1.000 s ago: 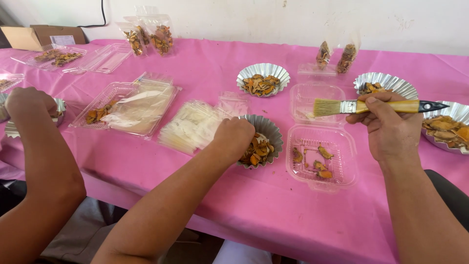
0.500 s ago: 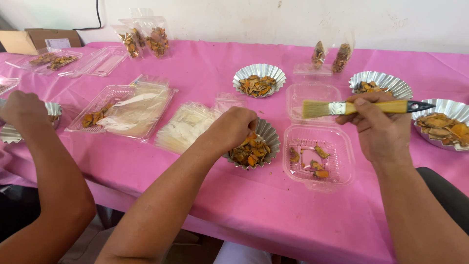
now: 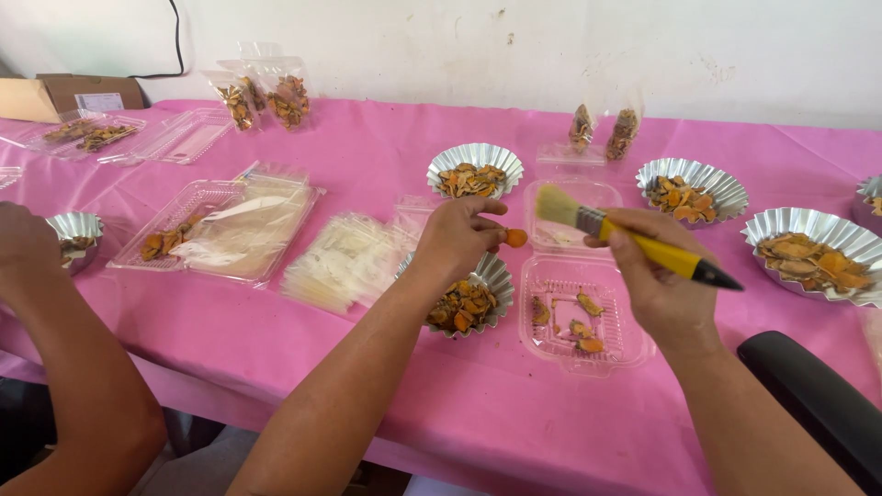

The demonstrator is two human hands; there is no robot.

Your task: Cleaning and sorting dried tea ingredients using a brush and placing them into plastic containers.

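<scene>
Head cam, L to R. Far left edge: another person's hand (image 3: pixel 23 248) and forearm on the pink tablecloth (image 3: pixel 367 138), beside a small foil cup (image 3: pixel 75 230); can't tell how its fingers sit. Back left: cardboard box (image 3: pixel 64 92), a clear tray of dried pieces (image 3: pixel 83 136), clear bags of dried slices (image 3: pixel 266 96) standing upright. Nearer: an open clear clamshell (image 3: pixel 197 220) w/ a few orange slices at its left end and pale sheets over the rest, then a stack of clear bags (image 3: pixel 344 262) lying flat just beside it.

Centre: left hand (image 3: pixel 455 239) raised over the foil cup of orange slices (image 3: pixel 473 298), thumb and forefinger pinched narrow on one orange slice (image 3: pixel 516 237), held above the table, just left of the brush bristles. Behind it, another foil cup w/ slices (image 3: pixel 475 170).

Right of centre: right hand (image 3: pixel 657 276) wrapped around a yellow-handled brush (image 3: pixel 634 243), fingers closed on the handle, bristles pointing left toward the slice, dark handle tip pointing right. Under the brush and hand: open clear clamshell w/ a few slices (image 3: pixel 579 321), lid part lying behind it. Two small filled bags (image 3: pixel 602 129) upright at the back.

Right: two more foil cups of slices (image 3: pixel 691 188) (image 3: pixel 813 253), near each other; black chair arm (image 3: pixel 818 404) at lower right.
</scene>
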